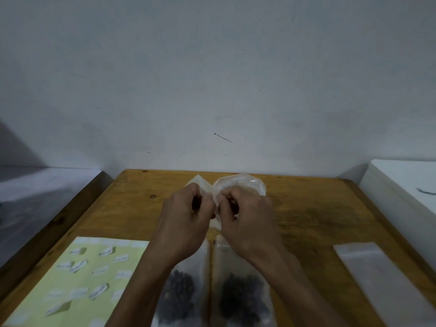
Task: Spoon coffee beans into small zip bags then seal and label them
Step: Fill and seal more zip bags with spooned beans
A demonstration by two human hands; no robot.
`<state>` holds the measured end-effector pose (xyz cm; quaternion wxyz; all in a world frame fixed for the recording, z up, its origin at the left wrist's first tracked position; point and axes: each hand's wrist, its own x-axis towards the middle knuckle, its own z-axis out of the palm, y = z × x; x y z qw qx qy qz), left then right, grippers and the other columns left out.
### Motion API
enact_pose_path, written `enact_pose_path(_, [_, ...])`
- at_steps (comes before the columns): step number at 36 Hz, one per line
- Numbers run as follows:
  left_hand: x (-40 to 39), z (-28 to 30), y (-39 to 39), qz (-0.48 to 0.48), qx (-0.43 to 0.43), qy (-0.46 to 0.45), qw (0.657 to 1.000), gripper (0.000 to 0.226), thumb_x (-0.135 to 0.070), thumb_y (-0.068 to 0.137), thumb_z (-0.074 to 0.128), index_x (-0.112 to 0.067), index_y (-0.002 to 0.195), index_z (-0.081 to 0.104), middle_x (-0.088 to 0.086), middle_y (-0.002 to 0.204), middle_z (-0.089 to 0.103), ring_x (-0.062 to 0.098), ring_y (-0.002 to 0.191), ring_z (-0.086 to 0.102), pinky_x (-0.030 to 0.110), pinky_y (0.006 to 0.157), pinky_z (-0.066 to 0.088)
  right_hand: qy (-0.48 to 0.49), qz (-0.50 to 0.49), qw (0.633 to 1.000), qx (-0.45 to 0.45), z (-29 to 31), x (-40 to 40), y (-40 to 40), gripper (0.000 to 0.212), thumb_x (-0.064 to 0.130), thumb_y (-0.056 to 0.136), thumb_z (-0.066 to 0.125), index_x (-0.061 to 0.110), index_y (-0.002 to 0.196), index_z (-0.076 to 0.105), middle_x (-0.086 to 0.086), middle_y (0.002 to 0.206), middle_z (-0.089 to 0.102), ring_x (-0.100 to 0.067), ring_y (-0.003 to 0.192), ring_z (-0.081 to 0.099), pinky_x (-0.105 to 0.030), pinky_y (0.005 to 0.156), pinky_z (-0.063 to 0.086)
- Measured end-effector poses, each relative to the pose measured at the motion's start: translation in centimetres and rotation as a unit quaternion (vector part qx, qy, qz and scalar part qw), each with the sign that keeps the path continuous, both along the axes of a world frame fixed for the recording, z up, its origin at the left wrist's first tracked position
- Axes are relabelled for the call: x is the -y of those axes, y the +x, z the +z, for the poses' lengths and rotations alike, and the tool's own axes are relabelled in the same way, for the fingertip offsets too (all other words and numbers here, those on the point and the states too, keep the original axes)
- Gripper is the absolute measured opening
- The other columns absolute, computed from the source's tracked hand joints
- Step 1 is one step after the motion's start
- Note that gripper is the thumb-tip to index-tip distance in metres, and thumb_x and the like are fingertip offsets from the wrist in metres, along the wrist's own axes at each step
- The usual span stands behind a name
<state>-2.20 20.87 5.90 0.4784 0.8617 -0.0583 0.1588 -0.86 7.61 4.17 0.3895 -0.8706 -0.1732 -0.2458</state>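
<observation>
While two filled zip bags already lie side by side at the near edge of the wooden table (318, 208), the job looks to be somewhere past its middle. The left filled bag (181, 289) and the right filled bag (243, 293) each show a dark heap of coffee beans through the clear plastic, and both rest flat under the person's forearms. Whether their zips are pressed closed I cannot tell, and no label is visible on either one, so labelling appears to be still ahead.

Further back, toward the far edge of the table, sits a crumpled clear plastic bag (245, 185), raised off the wood and held between both hands. It is too blurred and too covered to say whether it holds beans or is being opened or closed. The left hand (186, 215) has its fingers curled in, pinching the plastic at its left side; the right hand (247, 215) is curled likewise, pinching the plastic just beside it. The knuckles of the two hands nearly meet, backs of the hands up, wrists angled inward from the near edge.

To the left lies a pale yellow-green label sheet (77, 279) with many small white stickers, some lifted at the corners. To the right lies an empty flat zip bag (368, 265), well apart from the hands, which suggests at least one more filling remains. No spoon shows anywhere. A white box (405, 185) stands beyond the table's right edge.
</observation>
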Motion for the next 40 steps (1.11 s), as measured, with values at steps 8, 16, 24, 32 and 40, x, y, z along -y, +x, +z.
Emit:
enact_pose_path(8, [0.1,0.4,-0.3,0.037,-0.007,0.093,0.995,0.02,-0.019,0.09,0.061,-0.01,0.072,0.059,-0.003,0.064,0.069,-0.009,0.061,0.063,0.011,0.051,0.045,0.015,-0.097,0.995,-0.007,1.0,1.3,0.6,0.024,0.013,0.092,0.063,0.022,0.073,0.052,0.013,0.061,0.046,0.001,0.05,0.043,-0.002,0.053,0.037])
enact_pose_path(16, [-0.4,2.3,-0.6,0.032,-0.038,0.055,0.997,0.025,-0.016,0.087,0.063,-0.002,0.066,0.064,0.005,0.058,0.071,-0.003,0.055,0.068,0.019,0.057,0.046,0.02,0.08,0.997,-0.007,1.1,1.6,0.1,0.023,0.004,0.09,0.066,0.024,0.095,0.057,0.013,0.089,0.063,-0.003,0.085,0.063,-0.024,0.066,0.056])
enact_pose_path(24, [-2.6,2.3,-0.6,0.0,0.035,0.168,0.985,0.088,-0.086,0.042,0.072,-0.032,0.108,0.054,-0.017,0.102,0.056,0.001,0.089,0.051,0.022,0.072,0.047,0.111,0.102,0.982,-0.117,0.6,2.6,1.8,0.038,-0.002,0.092,0.059,0.02,0.119,0.074,0.012,0.114,0.073,0.0,0.104,0.067,-0.023,0.092,0.056])
enact_pose_path(32, [-3.0,0.8,0.6,-0.036,0.042,0.355,0.933,0.113,-0.086,0.046,0.065,-0.032,0.141,0.036,-0.013,0.132,0.053,0.011,0.115,0.051,0.039,0.104,0.039,0.229,0.16,0.939,-0.203,0.3,2.7,2.3,0.028,-0.003,0.085,0.075,0.013,0.107,0.078,0.001,0.097,0.078,-0.015,0.089,0.075,-0.034,0.075,0.062])
enact_pose_path(40, [-2.7,0.2,1.0,-0.002,0.05,0.4,0.915,0.101,-0.084,0.049,0.064,-0.035,0.135,0.043,-0.011,0.123,0.057,0.016,0.107,0.056,0.041,0.091,0.041,0.143,0.134,0.966,-0.169,-0.1,3.0,2.9,0.034,0.0,0.082,0.077,0.022,0.107,0.08,0.012,0.095,0.078,-0.004,0.081,0.072,-0.021,0.07,0.059])
